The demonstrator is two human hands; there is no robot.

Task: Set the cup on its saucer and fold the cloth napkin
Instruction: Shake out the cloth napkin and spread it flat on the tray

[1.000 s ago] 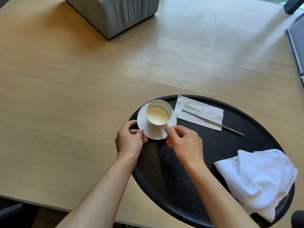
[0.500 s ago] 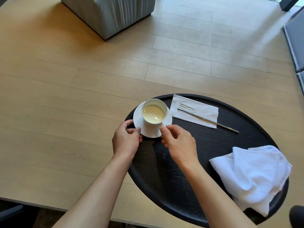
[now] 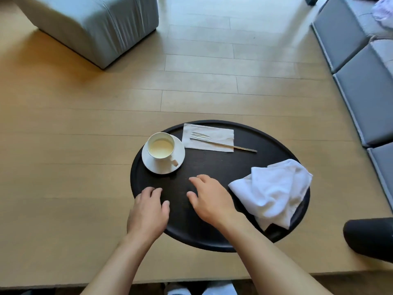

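on the black tray [image 3: 276,137], cup [image 3: 161,148] sits on saucer [image 3: 179,152]; left hand [image 3: 148,211] and right hand [image 3: 212,201] hover nearer, fingers loose, gripping nothing; cloth napkin [image 3: 274,188] rumpled.

Two bare forearms entering from bottom edge, no sleeves visible up to frame limit. No watch, bracelet or ring seen on either wrist or any finger. Left hand [image 3: 148,211]: four fingers and thumb visible, nails short, unpainted. Right hand [image 3: 212,201]: same, short plain nails, knuckles visible from above. Between forearms at bottom edge, strip of pale bluish-white fabric [image 3: 219,291], likely clothing on lap or legs; too cropped to identify garment. Dark rounded shape at lower right edge unidentified.
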